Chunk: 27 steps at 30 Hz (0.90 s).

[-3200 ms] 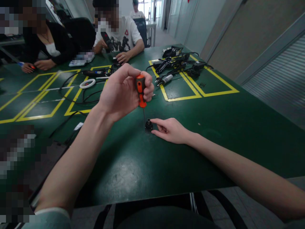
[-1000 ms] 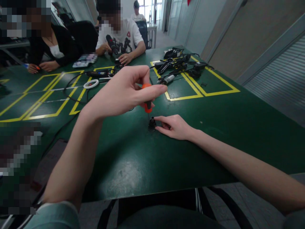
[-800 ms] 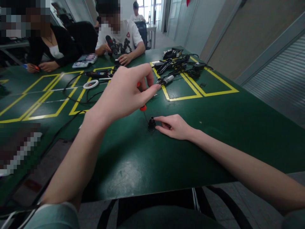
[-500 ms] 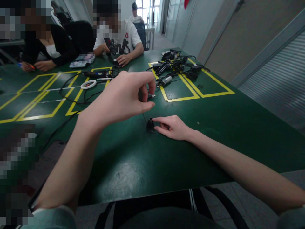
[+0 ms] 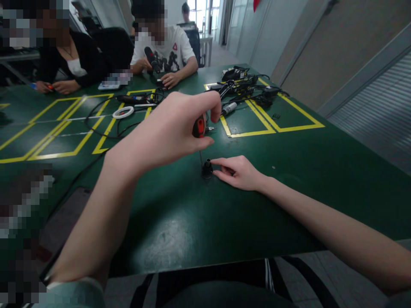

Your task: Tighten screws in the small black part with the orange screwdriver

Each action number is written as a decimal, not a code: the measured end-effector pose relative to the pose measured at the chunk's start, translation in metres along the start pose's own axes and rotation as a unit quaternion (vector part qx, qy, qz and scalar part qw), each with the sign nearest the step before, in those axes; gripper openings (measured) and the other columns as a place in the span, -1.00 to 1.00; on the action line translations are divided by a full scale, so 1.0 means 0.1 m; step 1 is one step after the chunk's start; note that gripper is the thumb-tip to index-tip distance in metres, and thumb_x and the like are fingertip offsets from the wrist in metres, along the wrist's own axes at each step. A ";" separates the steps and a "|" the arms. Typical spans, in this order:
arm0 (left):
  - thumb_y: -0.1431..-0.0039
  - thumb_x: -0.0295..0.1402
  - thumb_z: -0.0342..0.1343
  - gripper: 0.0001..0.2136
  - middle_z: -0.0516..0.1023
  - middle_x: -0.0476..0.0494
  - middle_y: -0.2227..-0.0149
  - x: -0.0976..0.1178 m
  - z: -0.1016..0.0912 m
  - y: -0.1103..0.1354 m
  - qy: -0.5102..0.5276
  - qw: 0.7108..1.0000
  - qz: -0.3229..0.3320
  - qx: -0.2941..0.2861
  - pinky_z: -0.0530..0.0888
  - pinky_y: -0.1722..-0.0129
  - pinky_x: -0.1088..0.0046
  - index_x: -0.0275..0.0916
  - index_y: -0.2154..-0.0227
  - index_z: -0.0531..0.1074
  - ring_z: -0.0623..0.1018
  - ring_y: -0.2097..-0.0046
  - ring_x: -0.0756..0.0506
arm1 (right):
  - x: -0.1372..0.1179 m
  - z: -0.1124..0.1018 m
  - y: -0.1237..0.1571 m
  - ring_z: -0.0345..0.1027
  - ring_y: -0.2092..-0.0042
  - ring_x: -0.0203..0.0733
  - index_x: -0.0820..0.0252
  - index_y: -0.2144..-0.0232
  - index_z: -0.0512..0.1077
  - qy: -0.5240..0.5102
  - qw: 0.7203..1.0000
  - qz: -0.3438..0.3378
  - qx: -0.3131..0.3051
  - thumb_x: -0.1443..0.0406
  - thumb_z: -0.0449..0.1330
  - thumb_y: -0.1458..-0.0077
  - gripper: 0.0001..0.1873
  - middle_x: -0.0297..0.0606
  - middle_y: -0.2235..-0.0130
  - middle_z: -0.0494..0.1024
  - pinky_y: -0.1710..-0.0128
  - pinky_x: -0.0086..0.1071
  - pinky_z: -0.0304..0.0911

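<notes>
My left hand [image 5: 163,128] is closed round the red and black handle of a screwdriver [image 5: 200,127]. Its thin shaft points down, and the tip meets the left side of a small black stepped round part [image 5: 207,171]. That part stands upright on the green table [image 5: 180,209], with a narrow metallic-looking collar on top. From the right, my right hand [image 5: 242,173] pinches the part with thumb and index fingertip, the other fingers curled in. The exact spot under the screwdriver's tip is too small to make out.
Beyond my hands lie a tangle of black cables [image 5: 253,87], a grey cylinder [image 5: 229,108], a white ring [image 5: 123,112] and a black-handled tool [image 5: 131,99]. Yellow tape marks the tabletop. Across it sit two people; one holds a dark tool [image 5: 152,59].
The view has shifted slightly, so the scene sits further right. My left fingers have moved on the handle, and its red patch now shows. My right hand stays on the black part.
</notes>
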<state>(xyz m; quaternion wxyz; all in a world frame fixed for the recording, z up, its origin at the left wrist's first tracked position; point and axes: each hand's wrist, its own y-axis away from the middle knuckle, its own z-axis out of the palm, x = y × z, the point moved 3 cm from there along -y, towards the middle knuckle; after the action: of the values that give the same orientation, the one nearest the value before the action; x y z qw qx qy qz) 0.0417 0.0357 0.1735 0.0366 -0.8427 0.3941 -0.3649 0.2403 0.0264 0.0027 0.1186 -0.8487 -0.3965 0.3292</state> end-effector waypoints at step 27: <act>-0.19 -0.38 0.21 -0.86 0.58 -0.04 0.35 0.01 0.06 -0.03 -0.219 0.975 0.031 -0.022 0.42 0.26 0.36 -0.13 0.18 0.51 0.59 0.27 -0.13 | 0.02 0.01 -0.01 0.21 0.55 -0.35 0.28 -0.07 0.58 -0.006 1.000 -0.002 -0.002 0.21 0.19 -0.39 -0.67 -0.46 0.54 0.44 0.45 -0.44 0.10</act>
<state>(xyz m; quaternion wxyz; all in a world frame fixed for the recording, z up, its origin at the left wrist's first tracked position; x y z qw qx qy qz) 0.0478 0.0356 0.1701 0.1144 -0.8901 0.4107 -0.1614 0.2401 0.0286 0.0013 0.1149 -0.8464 -0.3996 0.3328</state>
